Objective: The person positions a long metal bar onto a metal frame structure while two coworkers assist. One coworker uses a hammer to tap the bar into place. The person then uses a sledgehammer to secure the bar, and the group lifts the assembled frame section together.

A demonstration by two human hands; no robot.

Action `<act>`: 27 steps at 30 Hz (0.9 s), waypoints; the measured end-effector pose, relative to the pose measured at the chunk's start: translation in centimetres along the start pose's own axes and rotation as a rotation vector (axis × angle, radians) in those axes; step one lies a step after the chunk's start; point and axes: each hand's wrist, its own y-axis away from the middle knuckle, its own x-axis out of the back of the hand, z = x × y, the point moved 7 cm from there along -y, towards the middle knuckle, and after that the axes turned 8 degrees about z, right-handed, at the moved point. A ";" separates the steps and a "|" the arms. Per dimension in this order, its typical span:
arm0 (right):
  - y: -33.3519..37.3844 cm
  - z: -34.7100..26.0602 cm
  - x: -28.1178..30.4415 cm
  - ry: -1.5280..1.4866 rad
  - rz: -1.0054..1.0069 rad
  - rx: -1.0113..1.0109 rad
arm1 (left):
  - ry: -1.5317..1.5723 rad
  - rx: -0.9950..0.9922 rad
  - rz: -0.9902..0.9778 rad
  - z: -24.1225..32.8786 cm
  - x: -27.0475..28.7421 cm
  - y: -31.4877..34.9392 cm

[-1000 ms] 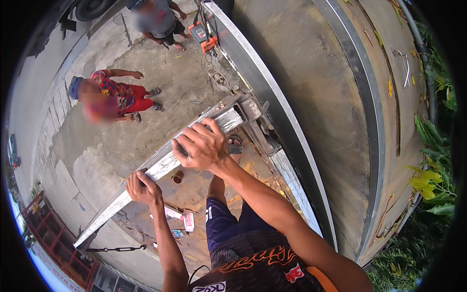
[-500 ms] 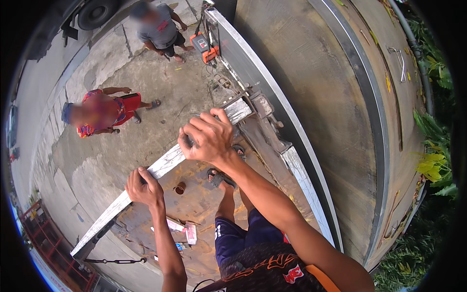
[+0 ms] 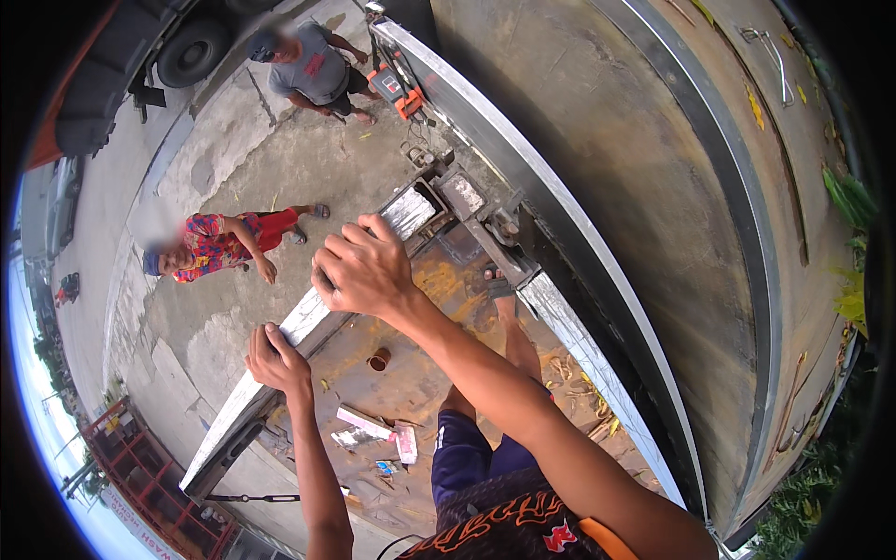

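A long metal beam [image 3: 306,317] with a scuffed white top runs slantwise in front of me. My right hand [image 3: 366,266] is closed over it near its upper right end, knuckles up. Lower down the same beam, my left hand [image 3: 279,359] also grips it, thumb on top. That upper end lies by a dark steel bracket [image 3: 474,203] with a latch-like part. Another white-topped metal bar [image 3: 597,378] extends from the bracket toward the lower right. My right foot, in a sandal, stands near the bracket on the rusty deck [image 3: 439,327].
A brown cup-like piece [image 3: 378,358] and pink-and-white scraps [image 3: 405,443] lie on the deck. A tall metal panel [image 3: 560,201] curves along the right. Beyond the beam are two people, one in a colourful shirt [image 3: 217,245], and an orange-grey machine [image 3: 399,91]. A turnbuckle [image 3: 252,498] hangs lower left.
My view has shifted, and one foot has stepped nearer the bracket. Both hands keep their grip on the beam. The person in the colourful shirt has turned and moved an arm forward.
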 end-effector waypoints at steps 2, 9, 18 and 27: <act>0.0 0.1 0.0 -0.017 -0.017 -0.011 | -0.002 -0.050 0.091 0.4 0.3 0.3; 0.0 0.1 0.2 -0.038 -0.078 -0.008 | -0.002 -0.101 0.130 0.5 0.3 0.6; 0.5 -0.2 -0.2 -0.036 -0.125 0.014 | 0.033 -0.077 0.094 0.2 0.4 0.9; 0.4 -0.1 0.1 -0.022 -0.116 0.043 | 0.048 -0.067 0.070 0.1 0.3 1.0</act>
